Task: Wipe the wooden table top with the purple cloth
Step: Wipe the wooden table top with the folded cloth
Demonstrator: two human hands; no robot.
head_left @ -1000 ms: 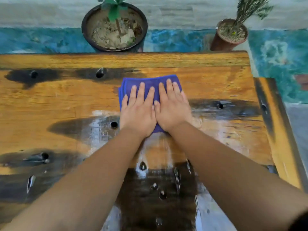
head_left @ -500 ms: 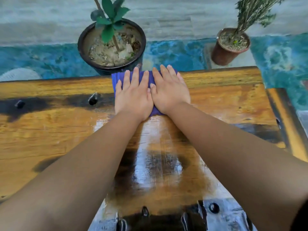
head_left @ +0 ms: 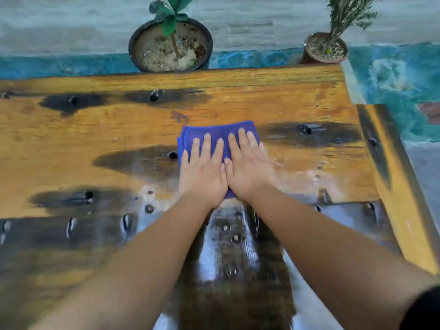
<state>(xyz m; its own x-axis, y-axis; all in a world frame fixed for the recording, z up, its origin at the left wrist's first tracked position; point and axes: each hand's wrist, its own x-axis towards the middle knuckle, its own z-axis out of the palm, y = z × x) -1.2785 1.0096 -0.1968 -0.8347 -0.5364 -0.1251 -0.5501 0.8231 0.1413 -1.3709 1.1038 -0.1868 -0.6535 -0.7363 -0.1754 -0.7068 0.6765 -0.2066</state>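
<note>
A folded purple cloth [head_left: 214, 131] lies flat on the glossy wooden table top [head_left: 95, 129], a little right of its middle. My left hand [head_left: 202, 175] and my right hand [head_left: 247, 170] press down on it side by side, palms flat, fingers spread and pointing away from me. Only the cloth's far edge, its left side and a small corner between my wrists show. The wood is orange-brown with dark burnt patches and several dark holes. A wet, shiny streak runs from the cloth back toward me.
A large dark plant pot [head_left: 133, 44] stands on the floor just beyond the table's far edge. A smaller brown pot [head_left: 326, 47] sits past the far right corner. A lower wooden plank [head_left: 400, 186] runs along the table's right side over a teal floor.
Half a second ago both hands and the cloth were at the table's far edge. They have slid back toward me, to about the middle of the table.
</note>
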